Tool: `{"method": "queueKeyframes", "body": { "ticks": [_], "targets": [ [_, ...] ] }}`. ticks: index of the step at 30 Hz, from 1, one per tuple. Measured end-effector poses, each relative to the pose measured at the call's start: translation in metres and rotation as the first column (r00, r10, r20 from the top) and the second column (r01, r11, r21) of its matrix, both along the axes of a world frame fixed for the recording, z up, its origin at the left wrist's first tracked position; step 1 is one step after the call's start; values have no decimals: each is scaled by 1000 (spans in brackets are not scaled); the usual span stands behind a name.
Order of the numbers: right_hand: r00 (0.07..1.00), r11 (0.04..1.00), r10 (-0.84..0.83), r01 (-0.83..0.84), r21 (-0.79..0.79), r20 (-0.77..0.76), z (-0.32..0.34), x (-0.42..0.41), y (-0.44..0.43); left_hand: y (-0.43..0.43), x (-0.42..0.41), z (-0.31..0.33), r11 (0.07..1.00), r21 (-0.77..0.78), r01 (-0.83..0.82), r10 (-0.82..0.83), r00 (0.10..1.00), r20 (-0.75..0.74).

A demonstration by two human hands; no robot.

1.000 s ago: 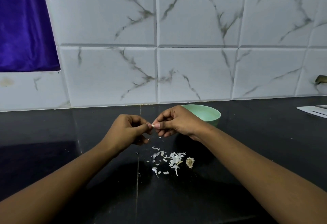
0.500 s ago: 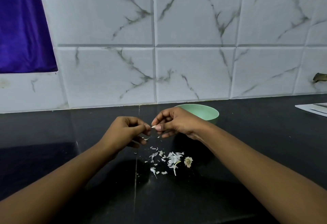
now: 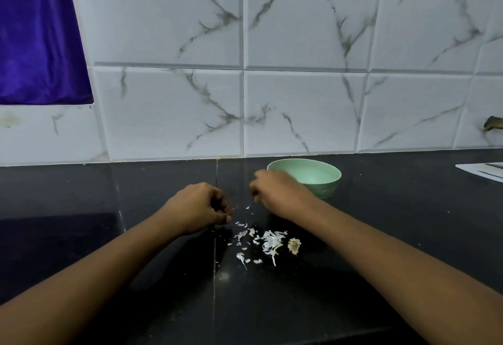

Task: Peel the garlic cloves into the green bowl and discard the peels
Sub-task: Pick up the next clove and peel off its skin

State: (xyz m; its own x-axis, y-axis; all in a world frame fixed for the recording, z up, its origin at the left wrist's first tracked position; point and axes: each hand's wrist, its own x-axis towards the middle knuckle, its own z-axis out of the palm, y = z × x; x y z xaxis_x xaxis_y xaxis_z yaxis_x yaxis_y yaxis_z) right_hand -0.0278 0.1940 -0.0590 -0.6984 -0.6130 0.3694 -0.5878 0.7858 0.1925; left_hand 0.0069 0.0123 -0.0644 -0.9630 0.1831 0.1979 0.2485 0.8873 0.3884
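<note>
My left hand (image 3: 201, 205) hovers low over the black counter with its fingers curled in, and a small white scrap of garlic peel shows at its fingertips. My right hand (image 3: 280, 193) is blurred and sits apart from the left, right in front of the green bowl (image 3: 326, 173). Its fingers curl downward around the garlic clove, which is hidden from view. Several white garlic peels (image 3: 268, 242) lie scattered on the counter between and below my hands, with a dry garlic root end (image 3: 294, 245) beside them. The bowl's inside is mostly hidden.
The black counter (image 3: 136, 235) ends at a white marble-tile wall (image 3: 299, 99). A purple cloth (image 3: 35, 34) hangs at the upper left. A white flat object (image 3: 484, 171) lies at the right edge of the counter.
My hands were pinching the clove together and have pulled apart. The right hand moved back toward the bowl and the left dropped lower toward the peels.
</note>
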Motion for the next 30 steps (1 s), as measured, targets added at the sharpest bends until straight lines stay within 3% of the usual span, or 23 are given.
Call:
{"method": "queueKeyframes", "body": {
  "ticks": [2,5,8,11,15,17,19,20,21,23,24,26,30],
  "targets": [
    [999,988,34,-29,154,-31,-7,3,-5,1,0,0,1000,-2,5,-5,1000,1],
    [995,991,40,-28,129,-88,-4,1,-4,1,-2,-1,1000,3,15,-15,1000,-7],
    [997,978,40,-24,207,-72,-4,-1,-2,0,-2,-1,1000,9,19,-19,1000,0],
    [997,989,-28,39,145,-74,-3,-1,1,0,-3,-2,1000,9,27,-27,1000,-3],
    [997,967,34,-16,255,-65,-13,0,-5,0,-5,-2,1000,20,15,-15,1000,7],
    [999,985,15,-7,174,-43,-9,-1,-3,-1,-5,-3,999,50,13,-13,1000,-4],
    [999,996,-22,24,-86,26,4,-5,4,-2,-4,-3,996,89,3,3,998,-69],
    [991,954,3,38,-299,134,9,-6,9,-2,-4,-2,992,124,4,11,993,-118],
    [954,849,98,68,-523,283,12,-5,11,-2,-3,-2,985,174,18,11,986,-166],
    [787,559,420,166,-812,451,15,0,10,0,-1,0,947,309,90,-12,969,-246],
    [701,454,545,214,-865,460,16,3,10,2,1,0,912,390,126,-18,963,-269],
    [576,344,689,275,-898,440,20,8,8,5,5,2,826,534,178,-10,954,-301],
    [486,234,782,352,-906,391,26,14,7,10,10,3,672,696,255,7,937,-350]
  ]
}}
